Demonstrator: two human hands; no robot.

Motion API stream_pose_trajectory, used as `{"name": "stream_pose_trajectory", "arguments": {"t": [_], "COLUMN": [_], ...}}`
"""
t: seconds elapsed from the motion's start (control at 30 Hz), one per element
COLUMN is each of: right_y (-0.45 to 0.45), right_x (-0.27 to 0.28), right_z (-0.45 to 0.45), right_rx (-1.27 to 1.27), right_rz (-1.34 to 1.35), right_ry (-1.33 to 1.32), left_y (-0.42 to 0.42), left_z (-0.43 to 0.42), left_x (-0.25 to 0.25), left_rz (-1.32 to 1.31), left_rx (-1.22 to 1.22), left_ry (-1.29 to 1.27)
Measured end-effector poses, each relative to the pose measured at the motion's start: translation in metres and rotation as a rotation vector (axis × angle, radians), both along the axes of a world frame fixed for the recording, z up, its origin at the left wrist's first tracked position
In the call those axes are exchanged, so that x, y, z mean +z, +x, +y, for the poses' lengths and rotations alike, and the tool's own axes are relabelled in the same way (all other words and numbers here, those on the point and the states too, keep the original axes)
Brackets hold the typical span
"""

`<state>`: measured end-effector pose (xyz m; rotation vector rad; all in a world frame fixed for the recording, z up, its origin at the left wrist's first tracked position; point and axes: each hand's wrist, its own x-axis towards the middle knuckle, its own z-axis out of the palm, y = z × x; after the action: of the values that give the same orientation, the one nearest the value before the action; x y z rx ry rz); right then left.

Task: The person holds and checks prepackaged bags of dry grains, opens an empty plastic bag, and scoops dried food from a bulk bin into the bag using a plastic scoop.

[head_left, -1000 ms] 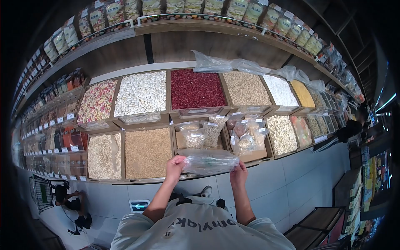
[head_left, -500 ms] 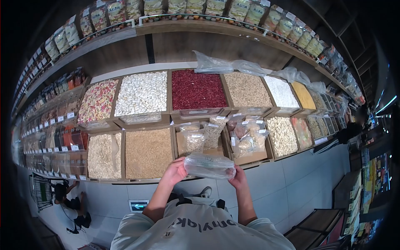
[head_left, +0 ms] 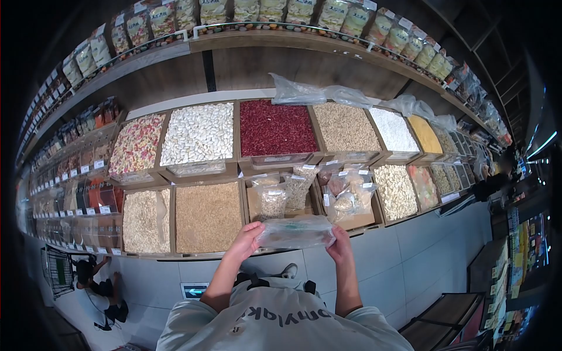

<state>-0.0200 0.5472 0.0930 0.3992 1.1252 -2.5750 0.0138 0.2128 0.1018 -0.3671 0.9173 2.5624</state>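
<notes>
A clear plastic bag [head_left: 297, 232] is stretched crosswise in front of me, with faint green print on it. My left hand [head_left: 250, 238] pinches its left end, and my right hand [head_left: 339, 243] grips its right end. No contents show inside the bag. Just beyond it, a bin holds filled clear packets [head_left: 272, 202] with white labels. To their right lie more labelled packets [head_left: 349, 196] in another bin. An open bin of tan grain [head_left: 209, 213] sits beyond my left hand.
Bins of white beans [head_left: 198, 133], dark red beans [head_left: 277, 128] and pale flakes [head_left: 146, 219] line the sloped display. Loose plastic bags [head_left: 298, 89] lie along its back edge. A person [head_left: 102, 292] crouches at lower left near a shopping cart [head_left: 57, 270].
My right hand has moved slightly to the right and up. The plastic bag is drawn out wider and tilts up a little at its right end.
</notes>
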Motion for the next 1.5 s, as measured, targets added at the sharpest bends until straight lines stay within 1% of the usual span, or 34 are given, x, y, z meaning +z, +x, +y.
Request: {"name": "stream_pose_trajectory", "arguments": {"t": [0.07, 0.13, 0.17, 0.23, 0.27, 0.3, 0.33, 0.37, 0.4, 0.43, 0.47, 0.5, 0.57, 0.63, 0.67, 0.7, 0.77, 0.83, 0.87, 0.9, 0.93, 0.97, 1.0, 1.07, 1.1, 1.13, 1.2, 1.23, 1.3, 1.33, 1.37, 1.4, 1.43, 1.5], "right_y": [0.002, 0.007, 0.01, 0.015, 0.015, 0.014, 0.014, 0.013, 0.011, 0.01, 0.009, 0.01, 0.008, 0.009, 0.007, 0.005, 0.003, 0.008, 0.01, 0.013, 0.013, 0.013, 0.011, 0.003, 0.001, -0.003, -0.015, -0.02, -0.036, -0.047, -0.062, -0.079, -0.098, -0.132], "right_x": [-0.001, 0.006, 0.008, 0.017, 0.02, 0.024, 0.028, 0.034, 0.04, 0.043, 0.039, 0.033, 0.037, 0.057, 0.049, 0.041, 0.027, 0.044, 0.054, 0.065, 0.072, 0.072, 0.074, 0.077, 0.063, 0.057, 0.051, 0.055, 0.062, 0.065, 0.056, 0.056, 0.06, 0.08], "right_z": [0.006, 0.009, 0.009, 0.006, 0.003, -0.005, -0.011, -0.015, -0.02, -0.022, -0.021, -0.016, -0.017, -0.025, -0.022, -0.023, -0.028, -0.053, -0.062, -0.071, -0.081, -0.092, -0.1, -0.117, -0.126, -0.134, -0.142, -0.146, -0.153, -0.158, -0.159, -0.163, -0.168, -0.187], "right_rx": [0.07, 0.194, 0.194, 0.196, 0.199, 0.094, -0.013, -0.015, -0.095, -0.172, -0.165, -0.125, -0.087, -0.055, -0.057, 0.016, 0.09, 0.066, 0.072, 0.259, 0.449, 0.515, 0.528, 0.942, 0.927, 0.93, 0.928, 0.954, 0.931, 0.902, 0.852, 0.851, 0.743, 0.533], "right_rz": [-0.005, -0.027, -0.027, -0.087, -0.089, -0.092, -0.095, -0.096, -0.129, -0.163, -0.16, -0.103, -0.047, -0.184, -0.182, -0.113, -0.042, 0.037, 0.042, 0.191, 0.342, 0.386, 0.396, 0.515, 0.502, 0.516, 0.336, 0.391, 0.392, 0.397, 0.414, 0.426, 0.376, 0.319], "right_ry": [0.058, -0.107, -0.107, -0.393, -0.391, -0.479, -0.566, -0.565, -0.48, -0.394, -0.394, -0.427, -0.457, -0.164, -0.163, -0.119, -0.079, 0.146, 0.147, 0.333, 0.517, 0.577, 0.574, 0.914, 0.981, 0.979, 0.854, 0.853, 0.83, 0.807, 0.71, 0.711, 0.668, 0.555], "left_y": [0.001, 0.002, 0.004, 0.007, 0.008, 0.009, 0.009, 0.009, 0.009, 0.009, 0.008, 0.008, 0.01, 0.012, 0.011, 0.01, 0.009, 0.007, 0.006, 0.008, 0.012, 0.015, 0.018, 0.027, 0.03, 0.035, 0.044, 0.046, 0.043, 0.038, 0.038, 0.037, 0.033, 0.024], "left_z": [-0.006, -0.011, -0.013, -0.013, -0.012, -0.01, -0.007, -0.006, -0.006, -0.005, -0.008, -0.01, -0.009, -0.011, -0.012, -0.012, -0.013, -0.023, -0.031, -0.041, -0.054, -0.067, -0.08, -0.108, -0.124, -0.138, -0.162, -0.172, -0.191, -0.192, -0.188, -0.187, -0.193, -0.198], "left_x": [0.005, 0.017, 0.023, 0.031, 0.035, 0.037, 0.04, 0.041, 0.033, 0.022, 0.011, 0.019, 0.048, 0.059, 0.061, 0.057, 0.041, 0.028, 0.023, 0.029, 0.038, 0.043, 0.043, 0.038, 0.027, 0.02, 0.004, -0.012, -0.041, -0.02, 0.003, 0.024, 0.034, 0.05], "left_rz": [-0.092, -0.105, -0.118, -0.1, -0.083, -0.085, -0.115, -0.145, -0.145, 0.101, 0.349, 0.351, 0.531, 0.492, 0.452, 0.453, 0.297, 0.291, 0.279, 0.279, 0.159, 0.045, 0.047, 0.005, 0.035, 0.044, 0.149, 0.155, 0.242, 0.249, 0.139, 0.026, 0.034, 0.091], "left_rx": [-0.008, -0.009, -0.01, -0.03, -0.052, -0.051, -0.012, 0.026, 0.023, -0.076, -0.168, -0.159, -0.194, -0.188, -0.177, -0.176, 0.113, 0.159, 0.207, 0.219, 0.137, 0.058, 0.074, 0.081, 0.036, 0.045, -0.028, -0.023, -0.139, -0.138, -0.008, 0.128, 0.133, 0.296], "left_ry": [0.024, 0.096, 0.168, 0.22, 0.272, 0.273, 0.163, 0.052, 0.053, -0.179, -0.413, -0.416, -0.708, -0.775, -0.847, -0.848, -0.993, -0.946, -0.898, -0.898, -0.638, -0.375, -0.377, -0.008, 0.099, 0.093, 0.288, 0.287, 0.406, 0.4, 0.032, -0.331, -0.331, -0.38]}}
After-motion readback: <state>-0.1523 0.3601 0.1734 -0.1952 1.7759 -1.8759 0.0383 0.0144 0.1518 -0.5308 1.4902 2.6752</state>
